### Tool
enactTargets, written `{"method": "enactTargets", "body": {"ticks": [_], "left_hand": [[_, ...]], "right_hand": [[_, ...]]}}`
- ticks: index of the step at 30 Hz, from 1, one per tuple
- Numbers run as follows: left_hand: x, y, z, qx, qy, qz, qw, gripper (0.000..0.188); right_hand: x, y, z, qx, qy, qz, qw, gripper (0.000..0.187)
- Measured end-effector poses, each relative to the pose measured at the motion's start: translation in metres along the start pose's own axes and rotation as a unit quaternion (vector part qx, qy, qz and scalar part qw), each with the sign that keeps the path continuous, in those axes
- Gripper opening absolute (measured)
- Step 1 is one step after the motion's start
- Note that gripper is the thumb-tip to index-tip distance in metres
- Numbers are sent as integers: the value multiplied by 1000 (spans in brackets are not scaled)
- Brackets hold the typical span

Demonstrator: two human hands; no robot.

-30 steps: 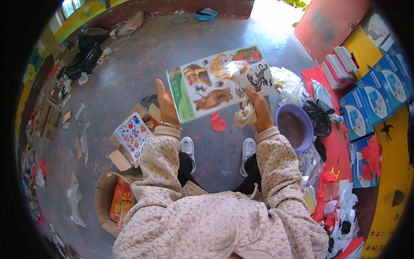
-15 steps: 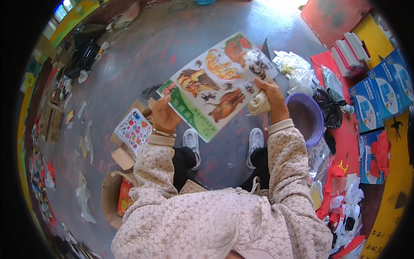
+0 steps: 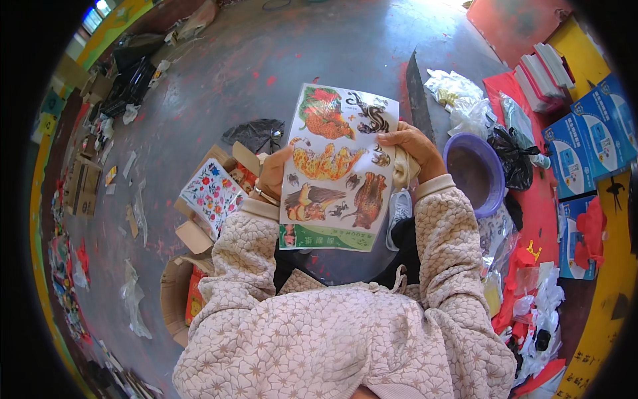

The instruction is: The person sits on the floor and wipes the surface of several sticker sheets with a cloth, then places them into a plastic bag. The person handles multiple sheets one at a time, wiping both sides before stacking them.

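Sheet point(image 3: 325, 193) of glossy white, rectangular, printed with orange animals and a green band along its bottom edge, is held up above the dark floor point(image 3: 219, 86); handling it face toward the wearer seems the step in hand. Any further move would call for steady support on both sides, since a crumpled cream bundle point(image 3: 403, 169) crowds the right grasp. The right hand point(image 3: 416, 147) grips the upper right edge, thumb across the front. The left hand point(image 3: 271, 175) meets the left edge, fingertips hidden, so its closure cannot be told. Both forearms reach forward, roughly parallel.
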State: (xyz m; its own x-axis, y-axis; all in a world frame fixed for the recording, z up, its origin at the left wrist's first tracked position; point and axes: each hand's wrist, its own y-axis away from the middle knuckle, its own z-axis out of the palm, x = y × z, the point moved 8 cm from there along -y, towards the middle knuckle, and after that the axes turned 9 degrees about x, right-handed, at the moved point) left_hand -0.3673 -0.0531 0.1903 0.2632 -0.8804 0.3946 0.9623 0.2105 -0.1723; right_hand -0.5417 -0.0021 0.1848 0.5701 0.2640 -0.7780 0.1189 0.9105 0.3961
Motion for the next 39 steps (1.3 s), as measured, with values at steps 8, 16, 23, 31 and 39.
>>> {"method": "enactTargets", "body": {"ticks": [8,16,23,31,39], "left_hand": [[-14,1,-12,190,59,-7,980,40],[-1,-2,17,92,65,69,991,51],[4,-8,-32,241,-275,112,924,51],[32,5,-19,273,-4,140,952,58],[42,10,0,170,66,153,971,57]], "right_hand": [[-18,1,-54,197,202,-22,959,37],[-69,58,6,282,5,-424,861,18],[6,24,112,112,400,-522,745,27],[52,63,139,-189,394,-428,791,15],[-65,79,-22,284,-4,-440,852,13]]}}
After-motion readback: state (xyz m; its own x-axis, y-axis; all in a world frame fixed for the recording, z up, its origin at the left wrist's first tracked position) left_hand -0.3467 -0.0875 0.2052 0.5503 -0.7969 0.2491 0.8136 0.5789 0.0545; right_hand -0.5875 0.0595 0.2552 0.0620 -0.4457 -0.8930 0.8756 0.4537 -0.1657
